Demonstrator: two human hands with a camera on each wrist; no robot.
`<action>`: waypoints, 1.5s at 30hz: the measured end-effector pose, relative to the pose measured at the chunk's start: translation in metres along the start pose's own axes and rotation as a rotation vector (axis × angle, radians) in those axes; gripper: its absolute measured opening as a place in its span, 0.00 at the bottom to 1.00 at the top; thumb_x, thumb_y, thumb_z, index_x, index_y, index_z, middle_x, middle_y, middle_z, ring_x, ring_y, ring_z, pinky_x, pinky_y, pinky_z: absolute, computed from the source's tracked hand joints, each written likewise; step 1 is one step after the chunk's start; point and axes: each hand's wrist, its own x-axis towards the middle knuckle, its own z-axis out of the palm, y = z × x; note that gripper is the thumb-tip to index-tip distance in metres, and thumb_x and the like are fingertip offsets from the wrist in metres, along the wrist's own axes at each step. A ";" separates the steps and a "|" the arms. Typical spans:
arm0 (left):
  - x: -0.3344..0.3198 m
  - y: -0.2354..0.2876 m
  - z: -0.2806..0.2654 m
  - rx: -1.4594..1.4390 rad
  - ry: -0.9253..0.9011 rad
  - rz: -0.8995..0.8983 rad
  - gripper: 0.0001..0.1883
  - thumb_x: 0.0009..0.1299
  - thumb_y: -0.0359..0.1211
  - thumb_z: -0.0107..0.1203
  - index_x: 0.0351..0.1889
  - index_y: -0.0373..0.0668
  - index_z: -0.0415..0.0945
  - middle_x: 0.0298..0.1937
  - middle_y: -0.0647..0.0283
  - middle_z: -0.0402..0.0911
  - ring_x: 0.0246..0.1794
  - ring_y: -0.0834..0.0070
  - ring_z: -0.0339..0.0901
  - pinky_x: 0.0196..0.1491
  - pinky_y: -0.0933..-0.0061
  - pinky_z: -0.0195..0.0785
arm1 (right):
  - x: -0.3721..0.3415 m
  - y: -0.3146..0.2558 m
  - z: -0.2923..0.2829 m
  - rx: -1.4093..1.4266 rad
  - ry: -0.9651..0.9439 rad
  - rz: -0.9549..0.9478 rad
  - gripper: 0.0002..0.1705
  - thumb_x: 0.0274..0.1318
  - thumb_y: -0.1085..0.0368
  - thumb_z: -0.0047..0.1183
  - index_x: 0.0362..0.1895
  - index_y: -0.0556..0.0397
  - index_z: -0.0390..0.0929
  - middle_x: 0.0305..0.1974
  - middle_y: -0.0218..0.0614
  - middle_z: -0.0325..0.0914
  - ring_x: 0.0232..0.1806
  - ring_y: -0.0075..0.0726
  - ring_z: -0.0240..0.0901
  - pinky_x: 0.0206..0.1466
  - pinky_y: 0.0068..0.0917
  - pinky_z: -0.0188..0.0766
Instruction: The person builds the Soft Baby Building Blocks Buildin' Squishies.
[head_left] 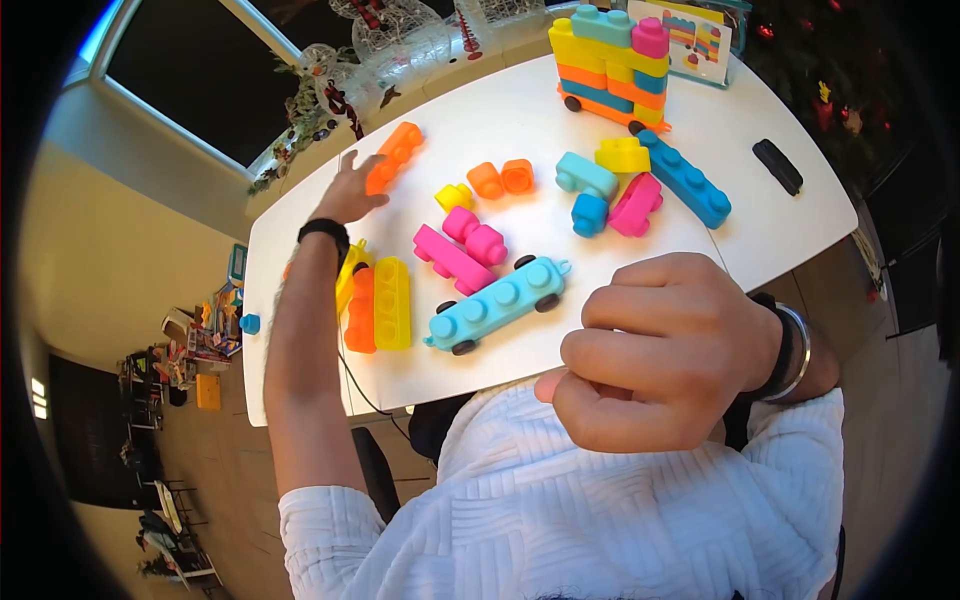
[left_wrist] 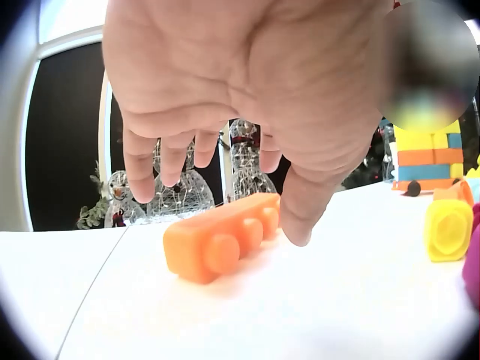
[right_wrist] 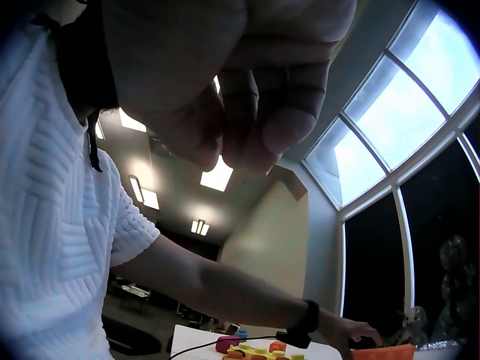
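Observation:
At the far left of the table lies a long orange toy brick (head_left: 402,145) with round studs on its side. My left hand (head_left: 350,192) reaches over it, fingers spread. In the left wrist view the thumb is right at the near end of the orange brick (left_wrist: 199,247), and the other fingers hang above and behind it. My right hand (head_left: 665,350) is raised in front of the chest, fingers loosely curled and holding nothing. Nearest to it on the table is a light-blue wheeled base (head_left: 500,305).
Pink bricks (head_left: 450,258), a yellow brick and small orange bricks lie mid-table. Yellow (head_left: 392,305) and orange long pieces sit beside the left forearm. A built wheeled stack (head_left: 610,70) stands at the back, near a picture card (head_left: 695,45). A long blue brick (head_left: 685,180) lies at right.

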 end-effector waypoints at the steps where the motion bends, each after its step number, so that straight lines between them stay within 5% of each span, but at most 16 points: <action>1: 0.005 0.005 0.003 0.016 -0.025 -0.024 0.43 0.63 0.41 0.77 0.78 0.61 0.70 0.82 0.37 0.58 0.76 0.36 0.69 0.78 0.48 0.68 | 0.000 0.002 0.000 -0.008 0.003 -0.006 0.18 0.48 0.69 0.75 0.30 0.44 0.73 0.25 0.28 0.73 0.22 0.26 0.70 0.21 0.20 0.61; 5: 0.023 0.018 0.010 0.133 -0.250 -0.086 0.38 0.64 0.39 0.76 0.74 0.56 0.75 0.78 0.35 0.63 0.78 0.40 0.67 0.78 0.51 0.66 | -0.005 0.005 0.005 0.023 0.013 0.034 0.16 0.49 0.67 0.73 0.31 0.45 0.74 0.26 0.28 0.71 0.24 0.26 0.70 0.21 0.23 0.62; 7: 0.028 0.009 0.008 0.112 -0.286 -0.031 0.37 0.60 0.39 0.78 0.70 0.54 0.79 0.67 0.40 0.74 0.72 0.43 0.72 0.73 0.51 0.71 | -0.005 0.006 0.009 0.055 0.025 0.033 0.15 0.50 0.66 0.73 0.31 0.45 0.74 0.27 0.28 0.70 0.24 0.26 0.70 0.20 0.24 0.62; 8: 0.024 0.010 0.006 0.112 -0.213 0.022 0.32 0.57 0.38 0.80 0.60 0.49 0.79 0.61 0.49 0.75 0.60 0.44 0.80 0.65 0.51 0.78 | -0.005 0.005 0.011 0.075 -0.016 0.029 0.15 0.49 0.66 0.72 0.31 0.45 0.75 0.27 0.28 0.70 0.25 0.27 0.70 0.20 0.25 0.62; 12: 0.002 0.042 -0.023 0.109 0.087 -0.051 0.28 0.57 0.36 0.79 0.47 0.43 0.71 0.56 0.52 0.79 0.56 0.50 0.83 0.53 0.52 0.79 | -0.010 0.011 0.016 0.054 -0.095 0.073 0.08 0.53 0.61 0.63 0.34 0.45 0.76 0.27 0.28 0.71 0.28 0.33 0.77 0.25 0.33 0.72; 16: -0.045 0.094 -0.062 0.021 0.255 -0.091 0.29 0.57 0.35 0.79 0.51 0.43 0.71 0.51 0.52 0.82 0.51 0.48 0.83 0.53 0.54 0.79 | -0.014 0.027 0.020 -0.040 0.029 0.155 0.13 0.51 0.65 0.73 0.33 0.50 0.78 0.33 0.30 0.77 0.30 0.33 0.77 0.29 0.31 0.75; 18: -0.078 0.108 -0.075 -0.146 0.435 0.310 0.28 0.62 0.32 0.76 0.56 0.40 0.71 0.49 0.54 0.83 0.44 0.58 0.84 0.49 0.63 0.79 | -0.014 0.036 0.030 -0.013 0.120 0.211 0.14 0.50 0.65 0.74 0.35 0.51 0.80 0.38 0.33 0.80 0.34 0.36 0.80 0.32 0.32 0.77; 20: -0.121 0.145 -0.097 -0.456 0.228 0.233 0.28 0.65 0.30 0.74 0.59 0.39 0.70 0.50 0.55 0.82 0.42 0.65 0.83 0.46 0.68 0.78 | -0.014 0.041 0.034 -0.014 0.138 0.309 0.21 0.49 0.66 0.77 0.46 0.52 0.82 0.56 0.43 0.82 0.53 0.47 0.83 0.49 0.37 0.82; 21: -0.139 0.159 -0.100 -0.763 0.031 0.166 0.28 0.68 0.29 0.73 0.63 0.37 0.70 0.51 0.57 0.82 0.40 0.72 0.82 0.44 0.74 0.76 | -0.014 0.044 0.038 0.008 0.130 0.306 0.21 0.49 0.66 0.77 0.46 0.52 0.82 0.56 0.43 0.82 0.53 0.47 0.83 0.49 0.37 0.82; 23: -0.165 0.171 -0.092 -0.836 -0.013 0.336 0.29 0.72 0.27 0.70 0.67 0.36 0.69 0.54 0.60 0.81 0.42 0.82 0.81 0.41 0.80 0.73 | -0.014 0.047 0.044 -0.189 0.096 0.311 0.26 0.54 0.62 0.72 0.57 0.47 0.80 0.52 0.38 0.78 0.48 0.44 0.80 0.47 0.40 0.81; 28: -0.201 0.181 -0.054 -0.954 -0.176 0.234 0.28 0.76 0.32 0.70 0.71 0.37 0.72 0.63 0.58 0.81 0.49 0.72 0.86 0.49 0.73 0.78 | -0.031 0.049 0.056 -0.053 -0.334 0.330 0.29 0.56 0.63 0.72 0.60 0.49 0.77 0.53 0.42 0.78 0.49 0.50 0.82 0.48 0.46 0.82; 30: -0.203 0.178 -0.049 -0.832 -0.167 0.217 0.28 0.77 0.33 0.68 0.72 0.39 0.72 0.65 0.59 0.81 0.53 0.71 0.85 0.50 0.72 0.78 | -0.026 0.049 0.056 0.094 -0.603 0.509 0.33 0.59 0.57 0.72 0.67 0.49 0.76 0.58 0.41 0.80 0.56 0.51 0.81 0.56 0.43 0.79; 36: -0.211 0.176 -0.036 -0.408 -0.054 0.194 0.31 0.76 0.46 0.69 0.70 0.39 0.74 0.64 0.50 0.84 0.60 0.54 0.84 0.56 0.61 0.82 | -0.044 0.065 0.089 0.125 -0.579 0.484 0.31 0.62 0.58 0.69 0.66 0.52 0.76 0.56 0.42 0.82 0.52 0.53 0.83 0.52 0.45 0.80; 40: -0.209 0.172 -0.034 -0.545 -0.117 0.129 0.28 0.78 0.42 0.67 0.70 0.37 0.73 0.58 0.48 0.86 0.56 0.52 0.87 0.55 0.60 0.83 | -0.047 0.066 0.103 0.105 -0.588 0.513 0.30 0.63 0.58 0.69 0.66 0.51 0.76 0.57 0.41 0.82 0.53 0.52 0.83 0.52 0.45 0.81; 42: -0.210 0.166 -0.032 -0.536 -0.086 0.191 0.26 0.79 0.38 0.65 0.70 0.37 0.73 0.60 0.48 0.85 0.57 0.52 0.86 0.56 0.60 0.82 | -0.049 0.062 0.106 0.080 -0.466 0.491 0.27 0.59 0.59 0.71 0.59 0.51 0.74 0.49 0.41 0.80 0.43 0.52 0.85 0.44 0.45 0.83; 45: -0.210 0.158 -0.027 -0.576 -0.066 0.238 0.25 0.79 0.35 0.64 0.71 0.37 0.73 0.61 0.48 0.85 0.58 0.52 0.85 0.57 0.60 0.82 | -0.035 0.045 0.095 0.054 -0.582 0.540 0.31 0.56 0.56 0.73 0.59 0.52 0.74 0.50 0.40 0.79 0.43 0.50 0.85 0.44 0.44 0.83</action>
